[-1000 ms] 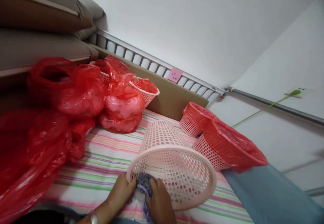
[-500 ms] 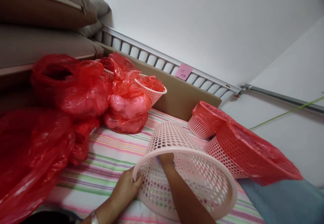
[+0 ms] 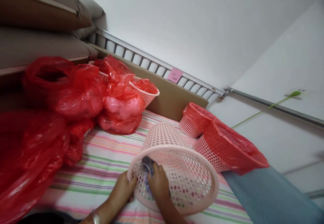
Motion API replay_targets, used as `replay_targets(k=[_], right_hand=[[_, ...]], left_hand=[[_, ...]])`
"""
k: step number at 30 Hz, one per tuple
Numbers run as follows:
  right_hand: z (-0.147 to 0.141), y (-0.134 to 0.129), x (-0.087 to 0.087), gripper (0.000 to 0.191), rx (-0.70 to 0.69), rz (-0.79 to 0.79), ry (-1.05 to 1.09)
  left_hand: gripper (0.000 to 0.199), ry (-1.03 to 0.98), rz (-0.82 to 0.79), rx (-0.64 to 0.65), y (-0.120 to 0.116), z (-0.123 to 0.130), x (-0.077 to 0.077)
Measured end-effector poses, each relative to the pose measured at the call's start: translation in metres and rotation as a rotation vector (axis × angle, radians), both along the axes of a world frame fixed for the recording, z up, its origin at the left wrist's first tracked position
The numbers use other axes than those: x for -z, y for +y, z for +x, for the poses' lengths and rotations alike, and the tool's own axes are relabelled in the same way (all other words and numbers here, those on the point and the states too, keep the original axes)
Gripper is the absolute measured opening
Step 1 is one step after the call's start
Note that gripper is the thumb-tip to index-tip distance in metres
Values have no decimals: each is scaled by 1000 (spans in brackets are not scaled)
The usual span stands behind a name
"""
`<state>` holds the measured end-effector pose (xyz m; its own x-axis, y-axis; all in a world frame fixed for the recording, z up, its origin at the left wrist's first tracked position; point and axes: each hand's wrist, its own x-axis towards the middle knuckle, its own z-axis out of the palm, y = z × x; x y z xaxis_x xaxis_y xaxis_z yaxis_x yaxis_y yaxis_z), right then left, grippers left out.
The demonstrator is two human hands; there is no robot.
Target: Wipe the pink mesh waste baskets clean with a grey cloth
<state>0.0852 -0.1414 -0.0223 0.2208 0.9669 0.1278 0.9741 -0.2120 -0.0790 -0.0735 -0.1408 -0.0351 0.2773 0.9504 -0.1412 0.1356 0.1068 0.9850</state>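
A pale pink perforated basket [image 3: 164, 136] lies on its side on a striped cloth [image 3: 106, 153], its wide mouth facing me. My left hand [image 3: 123, 188] grips the left part of its rim, thumb at the inner edge. Inside the mouth, near the left wall, my right hand [image 3: 159, 183] holds a crumpled dark grey and purple cloth [image 3: 147, 168] against the perforated side. Part of that cloth is hidden behind my fingers.
Red plastic bags [image 3: 78, 95] fill the left side, beside stacked cushions [image 3: 40, 45]. A bag-lined basket [image 3: 146, 94] stands behind. Two more baskets with red liners [image 3: 227, 143] stand to the right, near a blue-grey surface [image 3: 273, 197]. A headboard [image 3: 172, 99] runs along the back.
My right hand has come from deep inside the basket toward its mouth and left wall, bringing the cloth into clearer view. The view has shifted slightly right.
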Motion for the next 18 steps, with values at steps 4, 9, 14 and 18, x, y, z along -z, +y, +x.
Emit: replay_targets(k=[4,9,14,18], right_hand=[[-6,-57,12,45,-108,-67,36],[3,-52,4,44,-101,-86,-30],[18,31,-20,41,82,-9,-30],[27,86,-27,35,57,62,58]], left_hand=[[34,21,61,-17,2,-7,-8],[24,164,266,-56,11,-28,-29],[28,266,331,9,18,-37,-34],[28,230,339,33,22,-34,-28]])
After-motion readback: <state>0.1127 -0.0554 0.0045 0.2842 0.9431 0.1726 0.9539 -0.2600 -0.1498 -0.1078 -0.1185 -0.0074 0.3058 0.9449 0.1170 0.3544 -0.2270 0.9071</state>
